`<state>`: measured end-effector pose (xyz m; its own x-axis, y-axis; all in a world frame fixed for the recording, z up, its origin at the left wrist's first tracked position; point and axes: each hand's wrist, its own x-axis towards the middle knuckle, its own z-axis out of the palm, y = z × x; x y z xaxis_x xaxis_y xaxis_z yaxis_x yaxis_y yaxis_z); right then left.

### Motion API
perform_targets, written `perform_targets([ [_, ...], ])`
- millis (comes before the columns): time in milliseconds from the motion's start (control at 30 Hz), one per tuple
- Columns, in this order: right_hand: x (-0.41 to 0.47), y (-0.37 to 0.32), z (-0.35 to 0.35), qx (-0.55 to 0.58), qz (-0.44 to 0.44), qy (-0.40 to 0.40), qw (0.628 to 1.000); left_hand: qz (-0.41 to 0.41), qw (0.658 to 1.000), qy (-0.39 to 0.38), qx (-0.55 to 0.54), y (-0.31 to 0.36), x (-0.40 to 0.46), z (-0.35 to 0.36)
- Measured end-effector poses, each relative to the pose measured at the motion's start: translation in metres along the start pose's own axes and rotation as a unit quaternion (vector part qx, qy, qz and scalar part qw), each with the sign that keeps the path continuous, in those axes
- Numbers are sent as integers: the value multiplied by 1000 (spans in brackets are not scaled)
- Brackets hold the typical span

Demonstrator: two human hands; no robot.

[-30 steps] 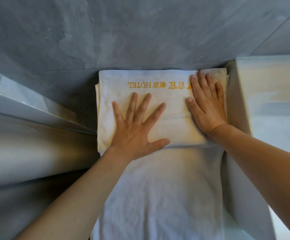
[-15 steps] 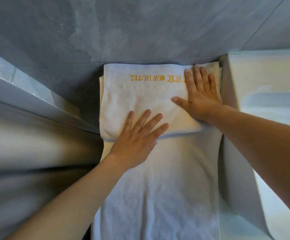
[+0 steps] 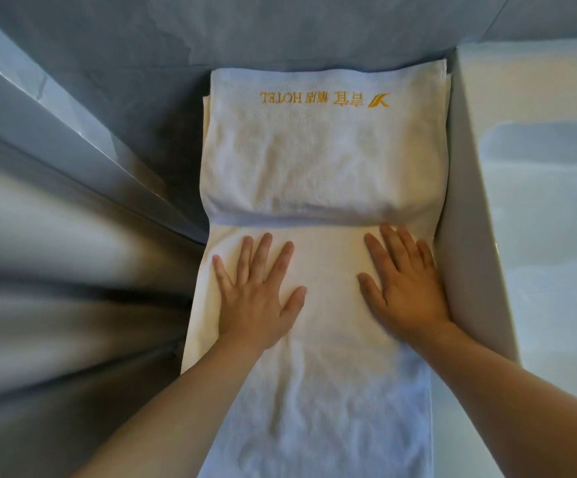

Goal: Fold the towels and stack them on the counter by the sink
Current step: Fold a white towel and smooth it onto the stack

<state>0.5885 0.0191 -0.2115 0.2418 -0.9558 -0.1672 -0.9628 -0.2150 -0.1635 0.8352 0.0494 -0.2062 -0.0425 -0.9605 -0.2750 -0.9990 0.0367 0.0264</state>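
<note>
Both your left hand (image 3: 257, 294) and right hand (image 3: 406, 288) lie flat, fingers spread, holding nothing. The towel (image 3: 314, 391) looks soft and floppy, so pinch the corners below your wrists.

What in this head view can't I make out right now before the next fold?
- Towel: its near end is cut off by the bottom edge, head view.
- Towel under the left hand and right hand: hidden by the flat palms.
- Layers beneath the folded part: covered by its top layer.
- Sink: cut off by the right edge.
</note>
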Motion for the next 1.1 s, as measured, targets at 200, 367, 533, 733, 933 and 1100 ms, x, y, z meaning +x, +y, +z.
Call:
perform_targets([
  [200,1,1,9,-7,3,12,1000,-3,1000,10,-4,0,3,7],
  [367,6,5,10,-17,4,21,1000,-6,1000,25,-16,3,11,7],
  [533,-2,0,15,-18,2,25,1000,-5,999,27,-27,2,8,11],
  [733,13,4,9,-54,6,-10,998,-32,998,43,-38,7,9,18],
  [933,16,-23,-22,-110,45,-42,992,-40,997,48,-45,30,-5,19],
  [1100,-35,-29,14,1,-1,-9,1000,-39,997,55,-43,30,-9,22],
])
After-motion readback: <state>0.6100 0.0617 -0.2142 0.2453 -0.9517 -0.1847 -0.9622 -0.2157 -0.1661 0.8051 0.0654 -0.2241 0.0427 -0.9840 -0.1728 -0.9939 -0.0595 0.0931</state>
